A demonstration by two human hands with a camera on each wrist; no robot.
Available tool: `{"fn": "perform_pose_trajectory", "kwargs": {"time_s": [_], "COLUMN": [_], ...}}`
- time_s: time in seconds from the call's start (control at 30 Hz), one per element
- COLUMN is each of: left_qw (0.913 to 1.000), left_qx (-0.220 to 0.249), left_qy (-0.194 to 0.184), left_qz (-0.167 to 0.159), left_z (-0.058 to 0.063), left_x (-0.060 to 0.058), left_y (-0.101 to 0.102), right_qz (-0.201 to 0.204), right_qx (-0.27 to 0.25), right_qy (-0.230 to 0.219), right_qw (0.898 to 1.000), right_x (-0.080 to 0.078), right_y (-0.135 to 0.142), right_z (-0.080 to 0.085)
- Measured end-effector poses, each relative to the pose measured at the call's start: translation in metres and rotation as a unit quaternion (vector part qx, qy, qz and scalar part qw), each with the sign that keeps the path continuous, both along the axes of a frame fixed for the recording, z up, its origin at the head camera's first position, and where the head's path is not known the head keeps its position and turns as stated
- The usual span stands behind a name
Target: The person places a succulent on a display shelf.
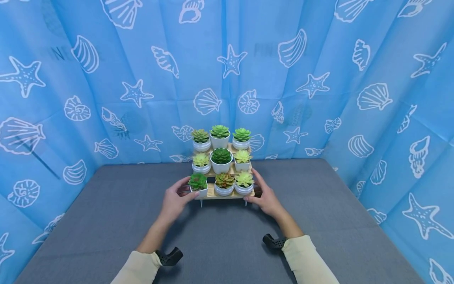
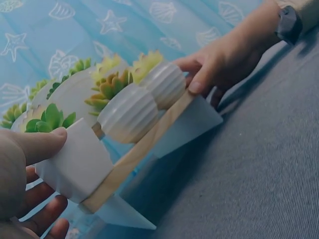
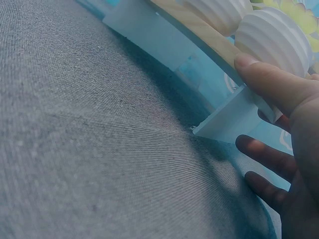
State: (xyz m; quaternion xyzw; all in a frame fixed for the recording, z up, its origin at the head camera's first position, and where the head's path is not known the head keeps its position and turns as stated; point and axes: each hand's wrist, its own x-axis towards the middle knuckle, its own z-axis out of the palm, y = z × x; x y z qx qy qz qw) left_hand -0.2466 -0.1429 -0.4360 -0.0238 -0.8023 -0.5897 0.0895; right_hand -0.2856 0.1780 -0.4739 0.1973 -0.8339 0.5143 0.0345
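Note:
A three-tiered wooden plant stand (image 1: 211, 191) on white legs holds several small potted succulents. At the left end of its front tier, my left hand (image 1: 175, 199) pinches a square white pot with a green succulent (image 1: 198, 185), thumb on the front face and fingers around the far side. My right hand (image 1: 267, 199) grips the right end of the front tier, its thumb (image 3: 256, 69) on the wooden edge beside a ribbed round pot (image 3: 274, 42). A brown-green succulent (image 1: 224, 180) and a pale yellow-green one (image 1: 244, 178) stand on the same tier.
A grey cloth-covered table (image 1: 227, 244) lies under the stand. Behind it and on both sides hangs a blue curtain (image 1: 269, 79) with white shell and starfish prints. The back row of pots (image 1: 220, 136) stands close in front of the curtain.

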Motion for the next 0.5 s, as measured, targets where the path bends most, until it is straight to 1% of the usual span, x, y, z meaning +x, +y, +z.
{"fn": "perform_pose_trajectory", "kwargs": {"time_s": [0.17, 0.5], "left_qw": [0.9999, 1.0], "left_qx": [0.011, 0.006], "left_qy": [0.001, -0.001], "left_qz": [-0.002, -0.005], "left_z": [-0.0006, -0.0005], "left_x": [-0.0014, -0.0016], "left_y": [0.0048, 0.0105], "right_qz": [-0.002, -0.008], "right_qx": [-0.001, 0.003], "right_qy": [-0.003, -0.009], "right_qw": [1.0, 1.0], "right_x": [0.0002, 0.0009], "right_y": [0.0001, -0.0012], "right_z": [-0.0003, 0.0005]}}
